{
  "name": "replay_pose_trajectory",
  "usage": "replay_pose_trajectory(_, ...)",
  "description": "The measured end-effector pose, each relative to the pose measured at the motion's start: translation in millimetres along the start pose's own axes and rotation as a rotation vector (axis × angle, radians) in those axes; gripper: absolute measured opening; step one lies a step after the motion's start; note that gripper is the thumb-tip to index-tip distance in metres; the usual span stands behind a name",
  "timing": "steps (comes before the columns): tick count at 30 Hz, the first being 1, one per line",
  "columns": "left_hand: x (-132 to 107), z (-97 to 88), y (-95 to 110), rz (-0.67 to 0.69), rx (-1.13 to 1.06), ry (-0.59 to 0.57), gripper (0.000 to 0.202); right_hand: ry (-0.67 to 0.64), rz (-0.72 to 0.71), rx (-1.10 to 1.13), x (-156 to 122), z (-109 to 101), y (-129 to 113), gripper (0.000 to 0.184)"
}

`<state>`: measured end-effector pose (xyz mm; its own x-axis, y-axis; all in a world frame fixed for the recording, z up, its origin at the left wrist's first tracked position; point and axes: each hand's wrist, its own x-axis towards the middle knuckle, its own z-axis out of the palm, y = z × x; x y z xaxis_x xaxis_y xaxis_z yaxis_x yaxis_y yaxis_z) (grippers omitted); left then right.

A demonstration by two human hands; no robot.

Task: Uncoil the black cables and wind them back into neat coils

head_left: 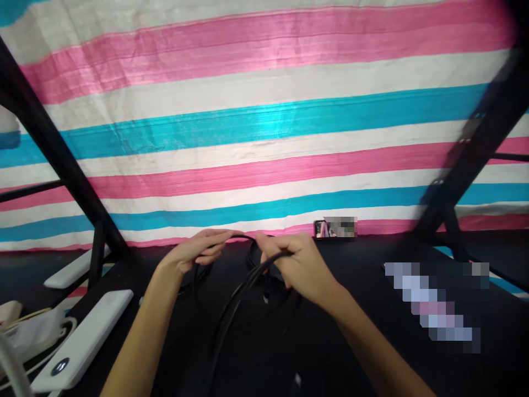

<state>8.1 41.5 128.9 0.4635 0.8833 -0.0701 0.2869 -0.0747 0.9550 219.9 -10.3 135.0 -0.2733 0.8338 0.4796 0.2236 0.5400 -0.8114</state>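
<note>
A black cable runs in loose loops between my two hands above the dark tabletop. My left hand pinches a stretch of it between thumb and fingertips. Closed around several strands, my right hand sits just to the right, its fingers gripping them close together. From the right hand the strands droop down toward the front of the table. More cable hangs in coils below and behind the hands. A small light-coloured tip, perhaps a plug, shows under the right hand; blur hides its kind.
At the left lies a long white power bank with a round dark display, beside white adapters and cords. A phone-like device stands at the back. Black metal posts flank the table before a striped sheet. A blurred-out patch covers something at right.
</note>
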Motion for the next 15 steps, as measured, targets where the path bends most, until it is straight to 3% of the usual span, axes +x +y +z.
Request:
replay_pose_trajectory(5, -18.9, -26.3, 3.1, -0.096, 0.048, 0.025, 0.038, 0.055, 0.110, 0.100, 14.7, -24.9, 20.8, 0.060)
replay_pose_trajectory(7, -27.0, -34.4, 4.8, -0.075, 0.022, 0.105, 0.035, 0.056, 0.169, 0.090, 17.3, -39.5, 25.6, 0.060)
replay_pose_trajectory(12, -49.8, -53.5, 12.8, 0.160, -0.372, 0.407, 0.015, 0.082, 0.263, 0.033, 16.5, -88.3, 34.0, 0.057)
replay_pose_trajectory(15, -63.4, -64.7, 17.2, 0.345, -0.635, 0.487, 0.029, 0.197, 0.294, 0.048, 11.2, -118.8, 42.5, 0.051)
